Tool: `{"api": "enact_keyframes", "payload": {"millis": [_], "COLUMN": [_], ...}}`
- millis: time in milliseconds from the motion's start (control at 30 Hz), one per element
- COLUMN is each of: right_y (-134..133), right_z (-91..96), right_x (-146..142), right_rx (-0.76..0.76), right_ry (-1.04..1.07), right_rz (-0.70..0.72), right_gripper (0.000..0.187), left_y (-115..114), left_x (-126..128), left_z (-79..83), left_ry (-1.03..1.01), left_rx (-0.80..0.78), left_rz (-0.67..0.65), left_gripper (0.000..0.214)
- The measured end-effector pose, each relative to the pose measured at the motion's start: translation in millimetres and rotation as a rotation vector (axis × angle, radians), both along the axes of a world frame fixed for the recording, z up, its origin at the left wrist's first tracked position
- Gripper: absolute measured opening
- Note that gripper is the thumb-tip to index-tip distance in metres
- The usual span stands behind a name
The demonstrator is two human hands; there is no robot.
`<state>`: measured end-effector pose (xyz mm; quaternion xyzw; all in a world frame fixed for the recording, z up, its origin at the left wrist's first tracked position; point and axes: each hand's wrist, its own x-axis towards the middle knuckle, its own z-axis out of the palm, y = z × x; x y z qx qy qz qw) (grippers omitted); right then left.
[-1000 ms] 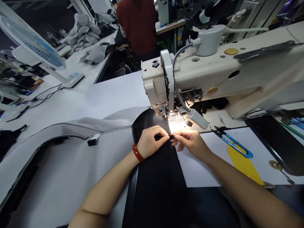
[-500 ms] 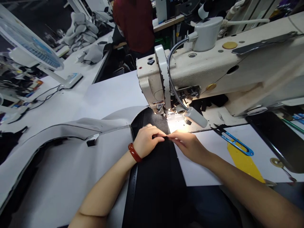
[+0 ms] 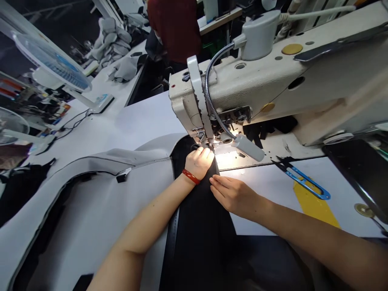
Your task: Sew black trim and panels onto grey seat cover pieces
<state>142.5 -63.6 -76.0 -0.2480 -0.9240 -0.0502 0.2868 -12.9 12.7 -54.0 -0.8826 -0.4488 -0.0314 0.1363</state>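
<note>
A long strip of black fabric [image 3: 194, 242] runs from the front up to the lit presser foot of the sewing machine [image 3: 209, 144]. Curled into a loose fist on the strip just before the foot is my left hand [image 3: 199, 163], with a red bangle [image 3: 190, 176] on its wrist; its fingertips are partly hidden. My right hand [image 3: 232, 196] pinches the strip's right edge, a little nearer to me. A large light grey padded piece [image 3: 145, 182], joined to the black strip by a seam, spreads out to the left.
Blue thread snips [image 3: 303, 180] lie right of my hands, over a yellow piece [image 3: 315, 206], with a black phone [image 3: 360, 178] beyond. A lamp [image 3: 248, 148] hangs by the needle. A fan [image 3: 57, 64] stands back left. A person in dark red [image 3: 174, 32] is behind the machine.
My left hand has moved forward towards the presser foot and curled, away from my right hand. My right hand has come slightly nearer to me. The view has shifted a little.
</note>
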Motion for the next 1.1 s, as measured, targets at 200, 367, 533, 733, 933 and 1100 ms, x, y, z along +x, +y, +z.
{"api": "enact_keyframes", "payload": {"millis": [200, 367, 533, 733, 933, 1100], "right_y": [-11.1, -11.7, -12.7, -2.7, -8.2, -54.7], "right_z": [10.0, 2.2, -0.2, -0.8, 1.6, 9.7], "right_x": [21.8, -0.3, -11.1, -7.6, 10.5, 40.2], "right_rx": [-0.205, 0.201, 0.238, 0.202, 0.117, 0.033], "right_ry": [-0.082, 0.023, 0.056, 0.055, 0.013, -0.04], "right_rz": [0.095, 0.004, -0.116, -0.196, -0.231, 0.041], "right_gripper": [0.043, 0.019, 0.026, 0.029, 0.034, 0.035], "left_y": [-11.4, -11.8, -10.9, -5.9, -23.0, -78.8], "left_x": [-6.3, 0.5, 5.8, 6.3, 12.4, 31.2], "left_z": [-0.7, 7.5, 12.4, 3.0, 8.1, 35.4], "left_ry": [-0.015, 0.078, 0.09, -0.022, -0.072, -0.006], "left_rx": [-0.041, -0.087, -0.118, -0.14, -0.24, -0.364], "left_rz": [0.071, 0.109, 0.129, 0.137, 0.237, 0.356], "left_gripper": [0.029, 0.029, 0.029, 0.029, 0.029, 0.065]}}
